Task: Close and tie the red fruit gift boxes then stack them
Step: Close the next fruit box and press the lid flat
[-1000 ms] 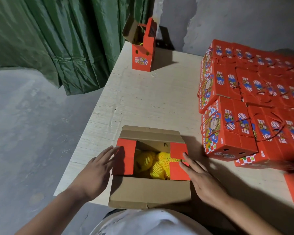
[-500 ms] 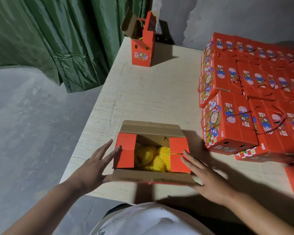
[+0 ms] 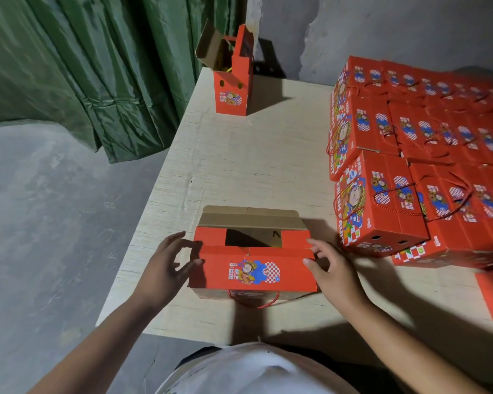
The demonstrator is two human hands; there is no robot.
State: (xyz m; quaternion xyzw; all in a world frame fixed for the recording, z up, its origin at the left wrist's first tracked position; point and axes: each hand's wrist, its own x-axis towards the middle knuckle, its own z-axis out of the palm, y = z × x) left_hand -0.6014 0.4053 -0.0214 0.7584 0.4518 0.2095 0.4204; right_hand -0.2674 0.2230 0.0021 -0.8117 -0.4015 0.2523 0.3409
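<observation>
So the near flap of the red cardboard fruit gift box (image 3: 252,270) at the table's near edge has swung up and over since a moment ago, hiding the yellow netted fruit; the far brown flap is still open. Left hand (image 3: 165,270) and right hand (image 3: 332,270) touch its ends, fingers spread and lightly bent, gripping nothing. A big stack of closed red boxes (image 3: 421,166) sits just right, an open tall red box (image 3: 234,81) at the pale wooden table's (image 3: 239,160) far corner by the green curtain (image 3: 83,66).

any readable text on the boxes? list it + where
"FRESH FRUIT": vertical white letters, end face of the nearest stacked box, partly blurred.
Blue Chinese characters beside the cartoon on the near flap of the open box: too blurred to read.
Same logo on the far box: too small.
</observation>
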